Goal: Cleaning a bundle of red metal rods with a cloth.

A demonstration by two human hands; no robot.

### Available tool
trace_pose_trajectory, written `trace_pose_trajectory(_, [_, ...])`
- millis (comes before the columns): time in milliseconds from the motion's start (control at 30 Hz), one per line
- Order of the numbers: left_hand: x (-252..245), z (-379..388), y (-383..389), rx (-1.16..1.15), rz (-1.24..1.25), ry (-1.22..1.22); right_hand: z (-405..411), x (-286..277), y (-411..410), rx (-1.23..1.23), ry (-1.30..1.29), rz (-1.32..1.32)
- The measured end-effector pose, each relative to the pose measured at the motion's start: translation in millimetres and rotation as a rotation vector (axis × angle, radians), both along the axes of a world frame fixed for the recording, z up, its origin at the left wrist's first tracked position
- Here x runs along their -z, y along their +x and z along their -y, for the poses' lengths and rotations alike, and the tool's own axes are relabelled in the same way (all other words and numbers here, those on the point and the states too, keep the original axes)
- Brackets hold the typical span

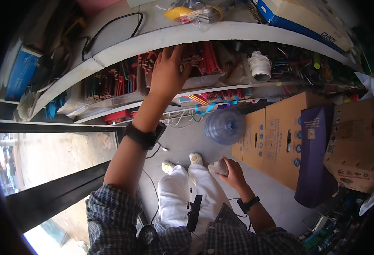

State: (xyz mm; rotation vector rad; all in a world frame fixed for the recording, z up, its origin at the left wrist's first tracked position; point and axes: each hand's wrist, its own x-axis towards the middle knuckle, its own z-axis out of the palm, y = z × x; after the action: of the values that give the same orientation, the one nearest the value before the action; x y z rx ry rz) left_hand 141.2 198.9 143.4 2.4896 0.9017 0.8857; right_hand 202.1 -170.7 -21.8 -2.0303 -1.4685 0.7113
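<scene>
My left hand [170, 71] reaches over a clear plastic bin [202, 81] on the shelf below the white top shelf. Its fingers lie against packed red pen-like sticks [210, 60], and the fingertips are hidden by the upper shelf's edge, so a hold cannot be told. Lower down, my right hand [235, 174] grips a crumpled grey cloth [218, 167] in front of my right leg. Left of the reaching hand, another clear bin [110, 98] holds upright red, green and dark sticks. A white wrapped roll [259, 66] stands to the right.
A blue water jug [225, 127] stands on the floor beside large cardboard boxes [269, 140] at the right. The white shelf edge [193, 32] curves above the bins. A black cable [156, 188] runs along the floor near my feet. Glass panes [59, 156] line the left.
</scene>
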Motion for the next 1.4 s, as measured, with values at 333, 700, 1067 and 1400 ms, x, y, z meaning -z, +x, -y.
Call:
trace_pose_trajectory(333, [20.1,-65.6,30.6,-0.012,-0.228,0.209,23.9,5.8,9.8,0.042,-0.017,0.032])
trace_pose_trajectory(700, [35.4,-94.5,37.7,-0.036,-0.412,0.541,30.9,2.0,7.8,0.041,-0.023,0.021])
trace_pose_trajectory(1067, [5.3,-66.1,30.7,-0.030,-0.654,0.575,36.6,6.3,9.1,0.037,-0.047,0.010])
trace_pose_trajectory(1400, [1.9,-46.8,-2.0,0.095,-0.498,0.669,30.2,7.1,5.3,0.010,-0.015,0.021])
